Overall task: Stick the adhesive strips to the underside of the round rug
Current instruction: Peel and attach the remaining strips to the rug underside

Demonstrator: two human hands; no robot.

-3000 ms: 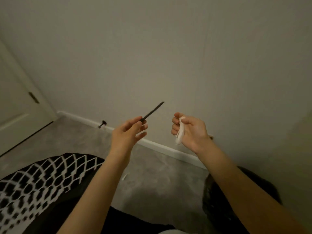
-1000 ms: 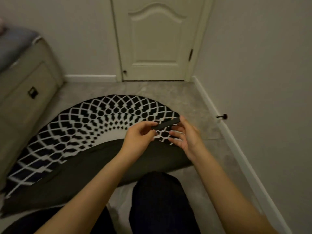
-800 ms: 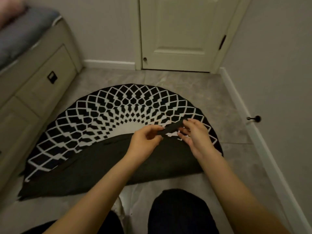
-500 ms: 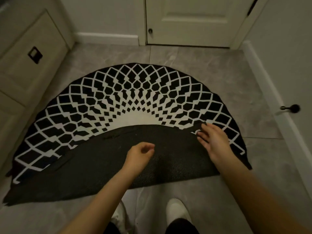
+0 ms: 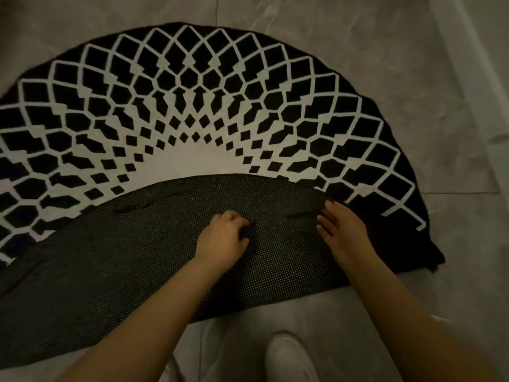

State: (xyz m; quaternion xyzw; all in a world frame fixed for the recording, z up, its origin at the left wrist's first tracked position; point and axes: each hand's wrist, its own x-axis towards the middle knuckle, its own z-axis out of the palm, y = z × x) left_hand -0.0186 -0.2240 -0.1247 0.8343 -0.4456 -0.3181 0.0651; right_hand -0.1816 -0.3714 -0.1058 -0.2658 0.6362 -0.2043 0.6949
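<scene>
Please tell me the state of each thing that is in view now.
Round rug: folded over, mesh underside up.
New adhesive strip: lying on the underside.
Other adhesive strip: on the underside.
Right hand: fingers straight, at the new strip.
Left hand: fingers curled, resting on the underside.

Head camera looks steeply down, close above the floor (image 5: 358,64).

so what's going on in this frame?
A person is bent over a round rug folded back on itself, so its dark mesh underside faces up. The right hand lies with straight fingers at the end of a black adhesive strip near the flap's edge, apparently pressing it down. The left hand rests on the mesh with curled fingers, holding nothing visible. Another strip already sits further left. A white shoe shows on the tile floor.
</scene>
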